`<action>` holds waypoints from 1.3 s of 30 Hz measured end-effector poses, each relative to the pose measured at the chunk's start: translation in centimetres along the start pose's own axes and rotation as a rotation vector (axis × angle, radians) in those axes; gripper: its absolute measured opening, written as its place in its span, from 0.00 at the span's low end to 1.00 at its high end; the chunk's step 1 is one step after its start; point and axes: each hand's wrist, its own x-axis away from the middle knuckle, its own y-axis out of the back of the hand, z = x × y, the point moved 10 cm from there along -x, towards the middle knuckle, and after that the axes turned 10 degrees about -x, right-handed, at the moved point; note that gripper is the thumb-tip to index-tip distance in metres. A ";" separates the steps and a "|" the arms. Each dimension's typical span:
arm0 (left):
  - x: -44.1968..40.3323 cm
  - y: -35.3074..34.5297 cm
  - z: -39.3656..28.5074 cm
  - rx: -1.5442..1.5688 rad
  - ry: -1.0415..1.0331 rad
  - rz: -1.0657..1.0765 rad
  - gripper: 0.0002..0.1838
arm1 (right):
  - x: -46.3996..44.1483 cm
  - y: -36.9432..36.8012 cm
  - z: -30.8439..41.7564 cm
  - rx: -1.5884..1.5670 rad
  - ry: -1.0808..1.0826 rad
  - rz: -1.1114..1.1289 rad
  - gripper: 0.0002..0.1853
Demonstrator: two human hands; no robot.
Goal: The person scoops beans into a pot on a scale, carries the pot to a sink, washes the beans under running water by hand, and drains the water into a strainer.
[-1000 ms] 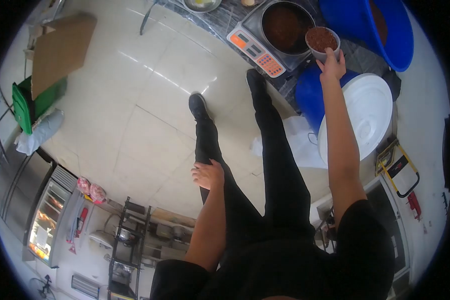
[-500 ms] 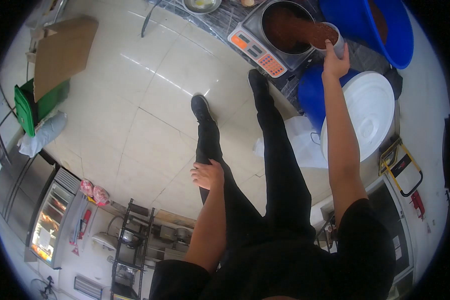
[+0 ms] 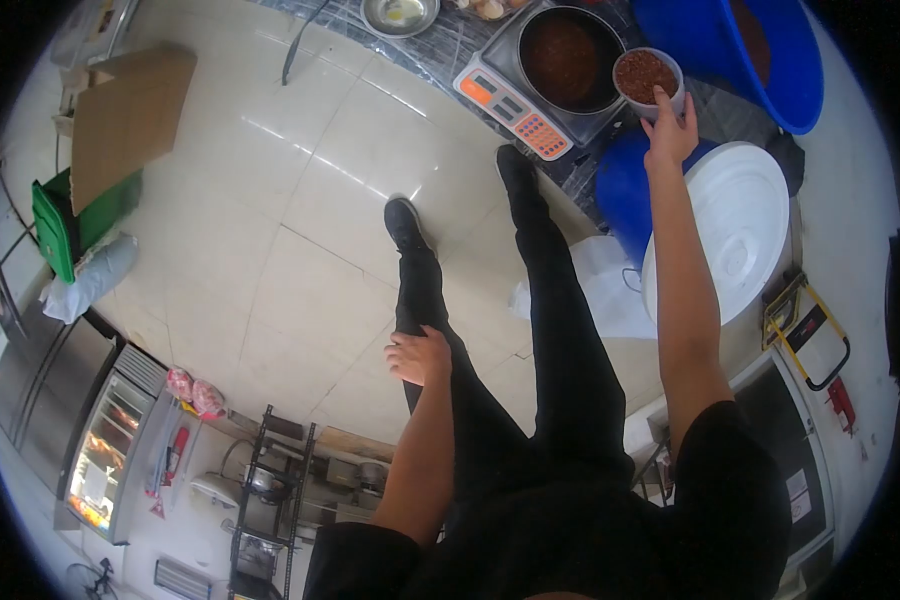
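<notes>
– Tiled floor (image 3: 320,260) is filling most of the view; marbled tabletop (image 3: 460,42) is running across the top. Right hand status?

– Right hand (image 3: 673,135) is closing firmly around the near side of a pale cup (image 3: 676,100), one digit reaching its rim, the others wrapping the outside. Brown granules (image 3: 642,72) are sitting in the cup.

– Cup position?

– It's sitting just beside the right rim of the round metal pot (image 3: 608,88). Can't tell if they're touching, or how high it's being held. Mouth is facing up toward the camera.

– Pot?

– Standing on the digital scale (image 3: 510,110), brown contents (image 3: 568,60) covering its base. Orange keypad and displays are facing the near edge; digits too small to read.

– Left hand?

– Left hand (image 3: 420,357) is resting on the left leg (image 3: 417,295), around the knee, fingers loosely spread and bent, gripping nothing.

– Anything else nearby?

– Blue tub (image 3: 805,70) is leaning its open mouth leftward, well right of the pot, brown material (image 3: 752,40) showing inside. Blue bucket (image 3: 622,185) is standing below the cup in view, white round lid (image 3: 725,235) tilting beside it. Small metal bowl (image 3: 428,20) is sitting left of the scale.
</notes>
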 end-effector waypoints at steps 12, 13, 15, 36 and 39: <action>0.1 -0.1 -0.3 -0.006 0.001 0.017 0.32 | 0.5 -1.7 4.2 0.706 0.748 -0.008 0.45; 0.1 -0.1 -0.4 -0.010 0.001 0.020 0.32 | 0.5 -1.7 4.3 0.712 0.779 0.004 0.44; 0.1 0.0 -0.4 -0.010 0.000 0.016 0.32 | 0.4 -1.7 4.3 0.710 0.771 -0.001 0.45; 0.0 -0.1 -0.6 -0.006 0.004 0.029 0.31 | 1.9 -2.8 5.7 0.710 0.862 0.040 0.41; 0.0 0.0 -0.6 0.000 0.003 0.026 0.31 | 2.0 -2.7 5.9 0.700 0.848 0.029 0.41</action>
